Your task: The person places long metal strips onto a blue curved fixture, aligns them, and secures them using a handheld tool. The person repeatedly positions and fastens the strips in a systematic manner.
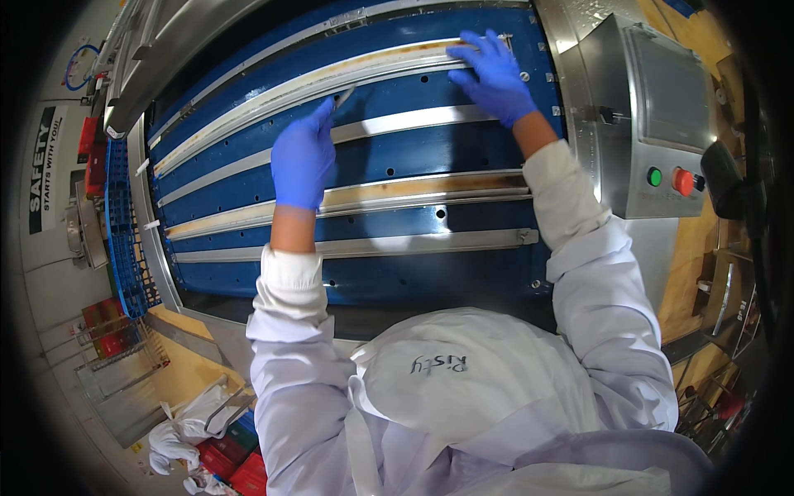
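Note:
A blue glove covers my left hand (303,161), closed over the middle of a blue machine bed (240,147). From its fingertips sticks a thin, pointed metal blade (345,96); the handle is hidden in the hand. My right hand (492,78), gloved in blue too, lies with fingers spread at the right end of a far metal rail (331,78). Its fingertips touch the rail, which carries a yellowish-brown stained strip. A plain metal bar (376,126) runs between that rail and a nearer stained rail (413,190).
At the right stands a steel control box (662,124) with a green button (654,176) and a red button (682,182). A nearest metal bar (413,243) crosses the bed. A blue plastic grid (124,223) stands left. Lower left, a person in white (186,430) is beside red crates (223,457).

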`<state>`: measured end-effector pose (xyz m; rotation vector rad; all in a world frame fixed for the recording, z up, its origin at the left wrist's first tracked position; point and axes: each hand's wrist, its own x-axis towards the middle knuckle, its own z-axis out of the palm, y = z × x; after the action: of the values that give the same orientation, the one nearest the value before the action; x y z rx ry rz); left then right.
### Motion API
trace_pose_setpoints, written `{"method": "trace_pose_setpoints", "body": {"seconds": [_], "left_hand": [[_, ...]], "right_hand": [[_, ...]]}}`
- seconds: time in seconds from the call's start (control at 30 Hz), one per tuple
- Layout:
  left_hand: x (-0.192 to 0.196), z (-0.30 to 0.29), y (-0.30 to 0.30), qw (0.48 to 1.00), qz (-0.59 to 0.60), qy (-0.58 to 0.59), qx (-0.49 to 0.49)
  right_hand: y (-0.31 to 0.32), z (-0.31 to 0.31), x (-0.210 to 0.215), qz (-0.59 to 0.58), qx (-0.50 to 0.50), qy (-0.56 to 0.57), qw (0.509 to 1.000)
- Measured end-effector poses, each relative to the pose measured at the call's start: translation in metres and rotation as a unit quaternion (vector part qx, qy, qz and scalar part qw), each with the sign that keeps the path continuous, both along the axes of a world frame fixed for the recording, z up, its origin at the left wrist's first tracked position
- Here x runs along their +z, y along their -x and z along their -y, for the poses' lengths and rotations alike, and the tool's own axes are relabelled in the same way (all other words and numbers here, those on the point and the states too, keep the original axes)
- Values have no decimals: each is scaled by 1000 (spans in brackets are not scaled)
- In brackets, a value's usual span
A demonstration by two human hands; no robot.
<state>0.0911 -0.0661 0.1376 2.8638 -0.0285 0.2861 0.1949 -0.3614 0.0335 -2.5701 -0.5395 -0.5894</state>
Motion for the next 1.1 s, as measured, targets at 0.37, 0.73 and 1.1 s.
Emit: {"method": "trace_pose_setpoints", "body": {"seconds": [0.37, 0.73, 1.1], "left_hand": [[-13, 32, -91, 985, -122, -91, 87], [-1, 41, -109, 977, -134, -154, 54], [3, 30, -117, 980, -177, -88, 36]], "right_hand": [[-46, 15, -38, 24, -44, 117, 992], [-46, 10, -39, 30, -50, 89, 994], [-46, 13, -39, 23, -48, 89, 995]]}}
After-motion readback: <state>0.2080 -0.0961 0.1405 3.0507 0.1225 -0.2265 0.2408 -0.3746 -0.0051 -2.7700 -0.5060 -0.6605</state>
